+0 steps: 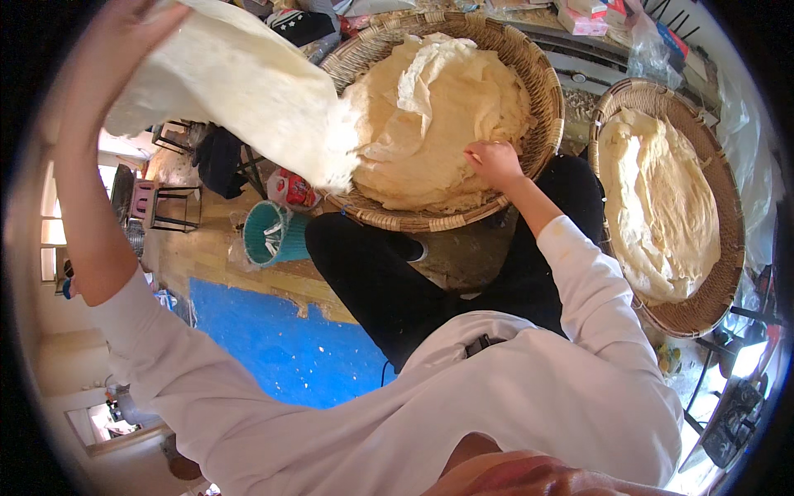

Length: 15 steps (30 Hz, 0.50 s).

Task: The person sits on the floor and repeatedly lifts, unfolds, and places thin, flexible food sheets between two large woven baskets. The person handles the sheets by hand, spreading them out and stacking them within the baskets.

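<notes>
My left hand [139, 37] is raised at the upper left and grips one end of a large, thin, pale flatbread-like sheet [248, 93]. The sheet stretches down to the right, its lower end over the left rim of a round wicker basket [549, 80]. A thick stack of similar thin, cream-coloured sheets [446, 149] lies in that basket, its top one crumpled and folded. My right hand [494, 162] rests at the stack's lower right with fingers curled; whether they pinch a sheet is not clear.
A second wicker basket [732, 248] with folded sheets [664, 204] stands at the right. A teal waste bin [291, 239] and a red-and-white plastic bag [294, 189] are left of my knees. Stools [177, 208] stand further left. Tissue boxes [583, 22] and clutter lie behind the baskets.
</notes>
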Each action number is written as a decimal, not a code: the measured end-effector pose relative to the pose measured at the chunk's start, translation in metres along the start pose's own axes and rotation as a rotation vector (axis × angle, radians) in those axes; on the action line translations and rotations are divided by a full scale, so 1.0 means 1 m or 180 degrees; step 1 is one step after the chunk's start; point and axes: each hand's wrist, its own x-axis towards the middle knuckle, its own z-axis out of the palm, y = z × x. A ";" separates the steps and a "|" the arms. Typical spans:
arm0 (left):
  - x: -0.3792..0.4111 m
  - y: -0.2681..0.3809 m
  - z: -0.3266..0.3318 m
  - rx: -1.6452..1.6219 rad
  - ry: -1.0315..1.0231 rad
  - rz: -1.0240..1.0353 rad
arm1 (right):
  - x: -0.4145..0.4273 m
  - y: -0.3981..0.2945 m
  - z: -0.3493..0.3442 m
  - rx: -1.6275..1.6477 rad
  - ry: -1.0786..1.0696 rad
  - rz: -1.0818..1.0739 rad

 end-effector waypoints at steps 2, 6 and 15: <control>-0.005 0.032 -0.004 -0.0320 0.0010 0.0086 | -0.015 -0.020 -0.018 0.0652 0.0331 -0.0222; -0.004 0.071 -0.020 -0.0396 0.0042 0.0115 | -0.041 -0.069 -0.060 0.2002 0.0815 -0.0400; -0.014 0.074 -0.028 -0.1112 0.0523 -0.0290 | -0.120 -0.063 -0.178 0.3525 -0.0190 -0.0074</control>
